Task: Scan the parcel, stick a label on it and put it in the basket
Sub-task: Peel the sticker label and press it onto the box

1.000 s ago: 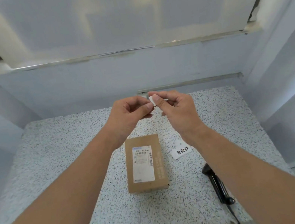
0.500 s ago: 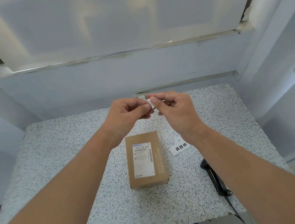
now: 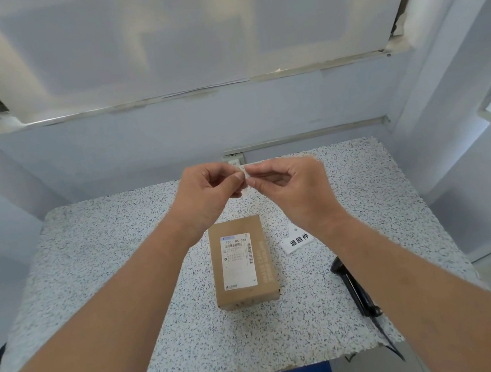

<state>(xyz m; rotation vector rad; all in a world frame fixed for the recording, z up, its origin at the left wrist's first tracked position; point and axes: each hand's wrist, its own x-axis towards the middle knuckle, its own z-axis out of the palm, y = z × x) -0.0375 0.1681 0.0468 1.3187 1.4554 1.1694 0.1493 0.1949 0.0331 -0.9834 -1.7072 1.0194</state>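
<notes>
The parcel [image 3: 242, 262], a flat rectangular box of brown cardboard, lies lengthwise on the middle of the speckled, terrazzo-like tabletop [image 3: 106, 276]; a white printed shipping label with barcodes covers most of its top face. Above and beyond it, both bare hands are raised and meet fingertip to fingertip: the left hand [image 3: 206, 192] and the right hand [image 3: 294, 183] each pinch, thumb against forefinger, a small white sticker [image 3: 247, 175]. Almost all of it is hidden by the fingers, so its shape and print cannot be made out. Just right of the parcel lies a white label sheet [image 3: 296, 240] with black characters, partly covered by the right wrist. Nearer the front right edge lies a black handheld barcode scanner [image 3: 356, 289]; the right forearm hides part of it, and its thin cable trails off the tabletop.
</notes>
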